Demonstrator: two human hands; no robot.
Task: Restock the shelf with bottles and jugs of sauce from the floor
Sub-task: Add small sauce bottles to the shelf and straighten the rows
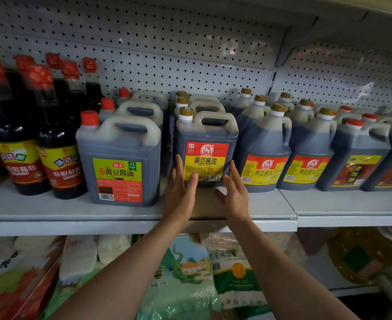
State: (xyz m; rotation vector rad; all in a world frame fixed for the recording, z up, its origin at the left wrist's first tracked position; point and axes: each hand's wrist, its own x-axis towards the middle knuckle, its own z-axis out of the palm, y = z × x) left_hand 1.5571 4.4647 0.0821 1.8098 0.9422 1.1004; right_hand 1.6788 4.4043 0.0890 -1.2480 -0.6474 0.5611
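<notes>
Head cam view: both arms reach up to the shelf (271,204), where a jug (205,146) of dark soy sauce with a gold cap and red-yellow label stands upright, set back from the edge. Left hand (181,192) lies flat with straight fingers on the jug's lower left front, right hand (235,192) is relaxed and open at its lower right corner, neither gripping. Bigger red-capped jug (119,162) stands just left.

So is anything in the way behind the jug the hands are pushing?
Yes. Two more gold-capped jugs stand right behind the red-and-yellow labelled jug, so it cannot slide much deeper. The left hand and right hand are open against its front with nothing between.
</notes>
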